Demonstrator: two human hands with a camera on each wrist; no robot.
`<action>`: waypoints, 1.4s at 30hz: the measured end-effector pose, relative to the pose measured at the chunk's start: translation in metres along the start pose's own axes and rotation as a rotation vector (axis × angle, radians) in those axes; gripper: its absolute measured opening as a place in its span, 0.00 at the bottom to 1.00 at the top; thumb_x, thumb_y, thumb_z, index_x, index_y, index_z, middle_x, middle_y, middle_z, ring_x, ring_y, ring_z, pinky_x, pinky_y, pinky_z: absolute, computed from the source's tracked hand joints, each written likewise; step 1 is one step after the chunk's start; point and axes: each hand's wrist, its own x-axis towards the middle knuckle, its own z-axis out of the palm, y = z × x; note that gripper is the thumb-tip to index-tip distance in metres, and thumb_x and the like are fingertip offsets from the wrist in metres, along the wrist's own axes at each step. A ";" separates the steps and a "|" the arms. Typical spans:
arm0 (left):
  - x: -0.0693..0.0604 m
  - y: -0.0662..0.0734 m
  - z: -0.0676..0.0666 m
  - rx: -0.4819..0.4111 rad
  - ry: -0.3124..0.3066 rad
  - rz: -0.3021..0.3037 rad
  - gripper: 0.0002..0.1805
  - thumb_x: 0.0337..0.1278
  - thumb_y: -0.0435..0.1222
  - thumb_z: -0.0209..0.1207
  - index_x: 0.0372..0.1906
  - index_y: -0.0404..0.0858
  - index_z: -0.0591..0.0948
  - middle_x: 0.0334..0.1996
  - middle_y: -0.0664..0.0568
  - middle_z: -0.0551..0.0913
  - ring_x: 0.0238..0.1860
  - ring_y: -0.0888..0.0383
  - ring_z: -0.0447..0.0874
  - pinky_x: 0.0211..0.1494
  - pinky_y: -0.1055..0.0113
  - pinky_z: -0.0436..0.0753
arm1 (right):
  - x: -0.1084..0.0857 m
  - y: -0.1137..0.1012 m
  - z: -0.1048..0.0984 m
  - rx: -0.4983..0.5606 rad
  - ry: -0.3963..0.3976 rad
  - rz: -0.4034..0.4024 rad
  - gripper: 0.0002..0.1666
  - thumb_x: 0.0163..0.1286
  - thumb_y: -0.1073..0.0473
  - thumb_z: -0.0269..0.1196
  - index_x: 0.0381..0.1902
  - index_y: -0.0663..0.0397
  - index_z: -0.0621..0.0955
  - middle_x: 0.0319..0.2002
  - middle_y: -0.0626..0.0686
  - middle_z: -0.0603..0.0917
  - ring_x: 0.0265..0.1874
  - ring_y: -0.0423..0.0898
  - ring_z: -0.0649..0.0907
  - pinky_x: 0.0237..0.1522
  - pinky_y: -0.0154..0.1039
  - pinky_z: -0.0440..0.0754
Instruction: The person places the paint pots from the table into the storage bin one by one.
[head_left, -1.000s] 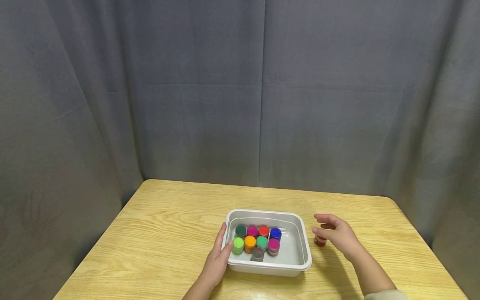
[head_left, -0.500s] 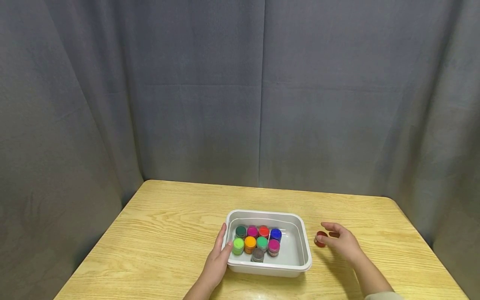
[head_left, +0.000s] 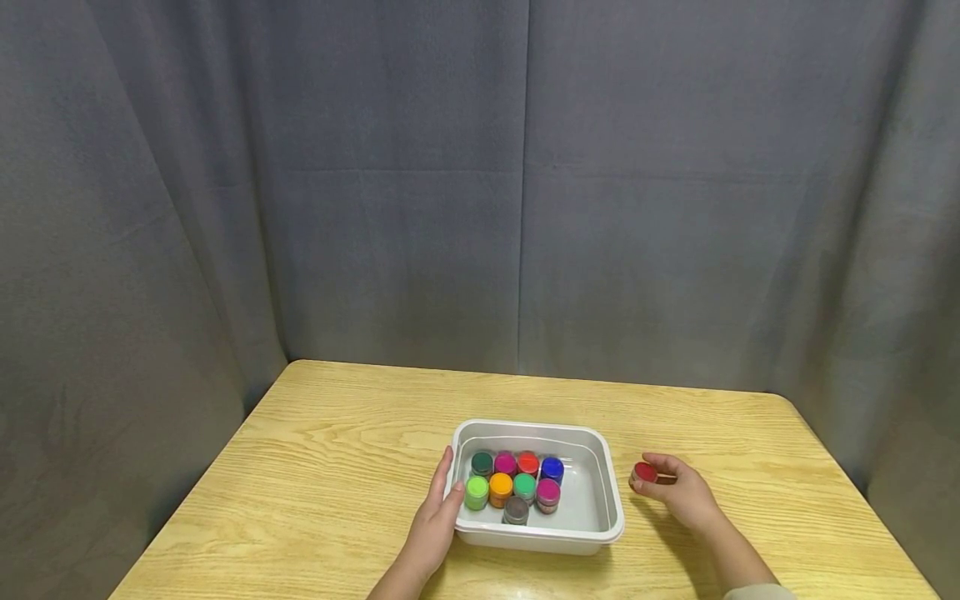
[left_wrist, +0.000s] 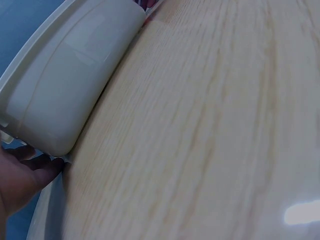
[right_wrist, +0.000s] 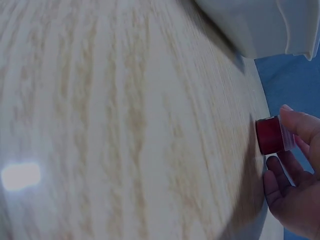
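Note:
Thumb and fingers of my right hand (head_left: 686,493) pinch a small dark red paint jar (head_left: 645,475) to the right of the white plastic tub (head_left: 540,546). In the right wrist view the red jar (right_wrist: 270,136) is upright, held around its clear lid, with its base at or just above the table. My left hand (head_left: 433,527) holds the tub by its left end, thumb at the rim and fingers along the outer wall. Several similar jars stand inside, among them a lime green jar (head_left: 476,492), an orange jar (head_left: 500,488), a blue jar (head_left: 552,470) and a grey jar (head_left: 515,510).
The tub stands on a light wooden table (head_left: 337,450), near its front. Bare tub floor shows right of the jars. Grey curtains (head_left: 390,250) hang behind the table and at both sides.
My right hand has come down to the red jar and taken hold of it; the jar's red top now shows upright between the fingers. My left hand and the tub have stayed put.

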 end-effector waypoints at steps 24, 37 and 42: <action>-0.001 0.001 0.000 -0.012 -0.015 0.000 0.32 0.76 0.43 0.42 0.79 0.49 0.50 0.78 0.42 0.50 0.76 0.32 0.47 0.69 0.25 0.50 | -0.002 -0.005 -0.004 -0.072 0.019 0.010 0.36 0.63 0.54 0.69 0.64 0.68 0.72 0.50 0.61 0.83 0.48 0.49 0.81 0.43 0.33 0.78; -0.001 0.002 0.000 0.003 -0.008 -0.005 0.31 0.76 0.43 0.42 0.79 0.49 0.50 0.78 0.42 0.50 0.75 0.31 0.48 0.68 0.24 0.51 | -0.011 -0.036 -0.011 -0.042 -0.017 -0.050 0.38 0.65 0.52 0.67 0.68 0.64 0.69 0.54 0.60 0.81 0.49 0.46 0.81 0.45 0.32 0.82; -0.001 0.002 0.000 0.011 -0.003 -0.010 0.31 0.76 0.44 0.42 0.79 0.50 0.50 0.78 0.42 0.50 0.75 0.30 0.48 0.68 0.24 0.52 | -0.013 -0.050 -0.011 -0.043 -0.018 -0.084 0.39 0.64 0.50 0.68 0.67 0.63 0.70 0.55 0.61 0.82 0.54 0.51 0.80 0.49 0.39 0.83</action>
